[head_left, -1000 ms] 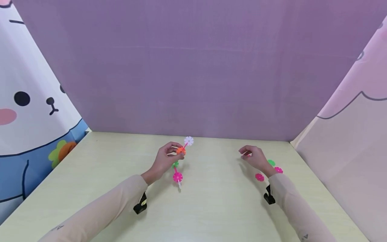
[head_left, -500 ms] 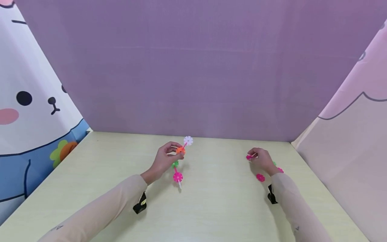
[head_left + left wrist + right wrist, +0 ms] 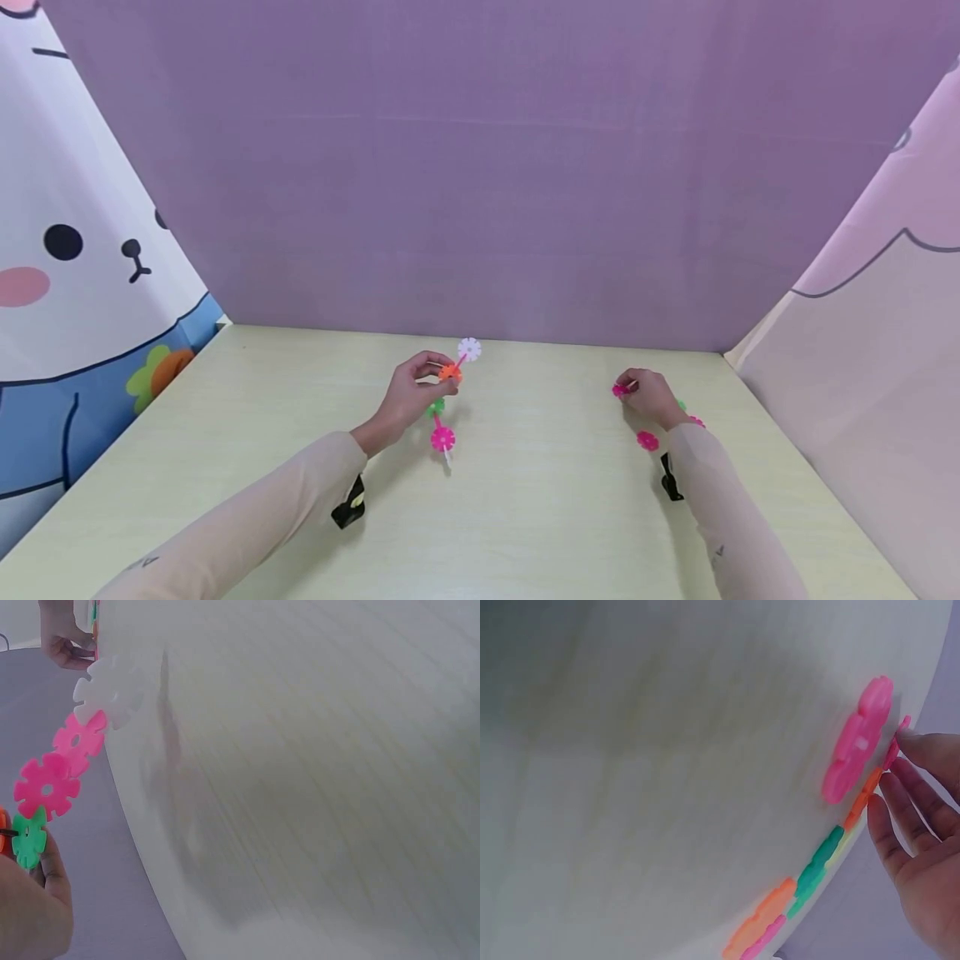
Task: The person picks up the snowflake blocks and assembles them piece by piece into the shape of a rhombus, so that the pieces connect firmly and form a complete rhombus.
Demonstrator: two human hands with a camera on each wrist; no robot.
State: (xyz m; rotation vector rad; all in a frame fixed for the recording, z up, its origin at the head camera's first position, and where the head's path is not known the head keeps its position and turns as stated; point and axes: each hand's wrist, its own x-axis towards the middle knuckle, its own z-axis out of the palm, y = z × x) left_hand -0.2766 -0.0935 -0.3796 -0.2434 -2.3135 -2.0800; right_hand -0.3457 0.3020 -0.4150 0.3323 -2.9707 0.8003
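Note:
My left hand [image 3: 408,392] pinches a chain of slotted, flower-shaped plastic discs by its orange disc [image 3: 452,374]. Above the fingers, a white disc [image 3: 469,349] tops the chain; below hang a green disc [image 3: 436,407] and a pink disc [image 3: 442,439]. The left wrist view shows two pink discs [image 3: 46,789] linked between the green disc [image 3: 30,838] and another white disc [image 3: 110,691]. To the right, my right hand [image 3: 648,396] pinches a single pink disc [image 3: 619,390] between thumb and fingers, low over the table.
A loose pink disc [image 3: 648,441] lies on the pale wooden table [image 3: 540,500] beside the right wrist. Several more discs, among them an orange one [image 3: 865,799] and a dark green one [image 3: 819,862], lie past it. A purple panel [image 3: 480,183] stands at the back.
My right hand has shifted right, and its fingers have come to pinch a pink disc, now visible at the fingertips. My left hand and the chain stay nearly still.

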